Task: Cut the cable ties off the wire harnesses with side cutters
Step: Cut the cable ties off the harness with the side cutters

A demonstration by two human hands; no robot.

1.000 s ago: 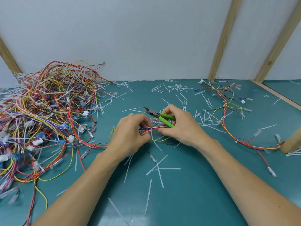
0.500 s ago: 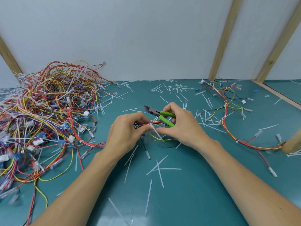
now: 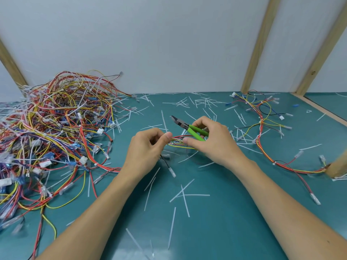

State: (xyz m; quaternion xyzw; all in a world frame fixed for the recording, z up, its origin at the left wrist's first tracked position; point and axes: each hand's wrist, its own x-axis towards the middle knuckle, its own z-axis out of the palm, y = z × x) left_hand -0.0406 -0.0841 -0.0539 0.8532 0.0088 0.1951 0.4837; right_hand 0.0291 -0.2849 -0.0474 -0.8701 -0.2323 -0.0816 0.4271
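A small wire harness (image 3: 178,141) of red, yellow and black wires is stretched between my two hands above the middle of the green table. My left hand (image 3: 148,147) pinches its left end between thumb and fingers. My right hand (image 3: 212,141) pinches the right end with thumb and forefinger while its other fingers curl round green-handled side cutters (image 3: 189,128). The cutters' dark jaws point up and left, clear of the wires. A black lead with a white connector (image 3: 171,172) hangs down from the harness onto the table.
A big tangled pile of harnesses (image 3: 56,132) fills the left of the green table (image 3: 216,231). One long harness (image 3: 262,132) lies spread out at the right. Several cut white tie strips (image 3: 185,196) litter the surface. A wooden post (image 3: 338,167) stands at the right edge.
Both hands have lifted slightly and drawn apart, pulling the short harness straighter between them. The cutters stay in my right hand, jaws still pointing up-left.
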